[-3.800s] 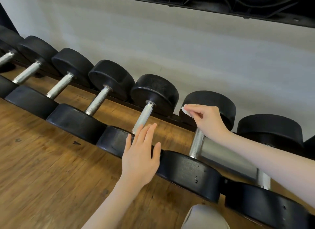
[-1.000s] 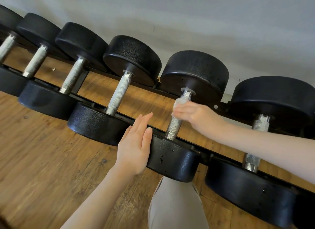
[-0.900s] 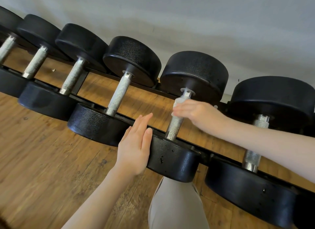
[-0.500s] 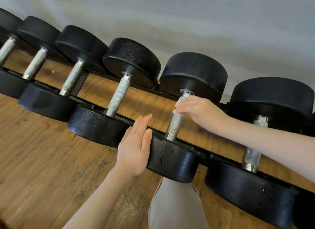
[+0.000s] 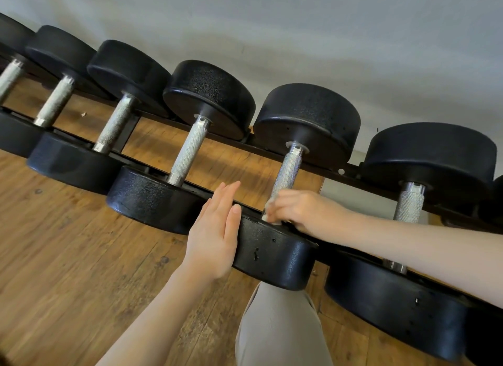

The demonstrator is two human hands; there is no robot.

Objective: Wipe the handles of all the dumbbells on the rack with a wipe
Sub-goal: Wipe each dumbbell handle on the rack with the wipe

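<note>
Fingers [image 5: 280,202] w/ wipe [image 5: 272,220] round handle [image 5: 287,172] btm

Soft, even daylight fills the room, bright on the pale wall [image 5: 326,25]. Dull sheen sits on the dumbbell heads [image 5: 307,115]; soft shadows fall on the wooden floor [image 5: 68,256]. Edges bend from the wide lens; the right hand [image 5: 302,209] looks slightly smeared.

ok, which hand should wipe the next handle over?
Right, likely. The right hand already pinches the wipe at the near end of the handle. The left hand lies flat against that dumbbell's near head, holding nothing.
</note>
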